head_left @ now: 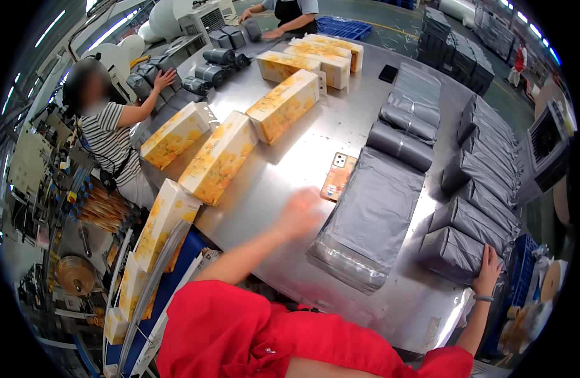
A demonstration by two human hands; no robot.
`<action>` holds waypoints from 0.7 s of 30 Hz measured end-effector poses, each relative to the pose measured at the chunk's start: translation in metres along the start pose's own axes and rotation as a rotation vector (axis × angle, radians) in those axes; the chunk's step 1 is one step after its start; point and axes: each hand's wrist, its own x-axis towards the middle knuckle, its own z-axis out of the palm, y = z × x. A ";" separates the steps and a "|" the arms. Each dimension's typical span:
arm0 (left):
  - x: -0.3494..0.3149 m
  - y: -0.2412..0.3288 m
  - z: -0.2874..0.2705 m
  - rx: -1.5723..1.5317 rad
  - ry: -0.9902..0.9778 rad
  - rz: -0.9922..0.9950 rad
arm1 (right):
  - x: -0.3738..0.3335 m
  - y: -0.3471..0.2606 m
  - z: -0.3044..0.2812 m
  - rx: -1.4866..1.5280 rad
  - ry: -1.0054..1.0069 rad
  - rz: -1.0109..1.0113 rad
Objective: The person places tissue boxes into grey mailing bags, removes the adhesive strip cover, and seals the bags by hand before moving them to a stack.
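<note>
Over the metal table, my left hand [301, 213] is smeared by motion and its fingers cannot be made out. It is close to a phone in a patterned orange case [339, 177], which lies against a stack of flat grey plastic bags [381, 201]. My right hand [488, 269] rests with fingers stretched along the right end of a grey plastic-wrapped pack [452, 254]. That pack is the nearest in a row of similar grey packs [482, 157] along the table's right side.
Yellow-flowered white packs [219, 157] form a line from a blue conveyor [152, 315] across the table. Grey bundles [215, 69] lie at the far left, where a person in stripes [116, 120] and another in an apron [296, 14] handle them. A black phone [388, 74] lies farther back.
</note>
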 end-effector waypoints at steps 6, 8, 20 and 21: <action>-0.065 -0.211 -0.195 0.589 -0.044 -0.658 | -0.036 -0.058 0.001 0.358 0.294 0.086; -0.059 -0.194 -0.193 0.767 -0.178 -0.951 | -0.036 -0.106 -0.013 0.482 0.303 0.085; -0.125 0.055 -0.024 -1.207 -0.345 -0.545 | 0.015 -0.288 -0.017 1.542 0.105 0.016; -0.131 0.064 -0.005 -1.154 -0.581 -0.422 | 0.017 -0.284 0.002 1.577 -0.087 0.072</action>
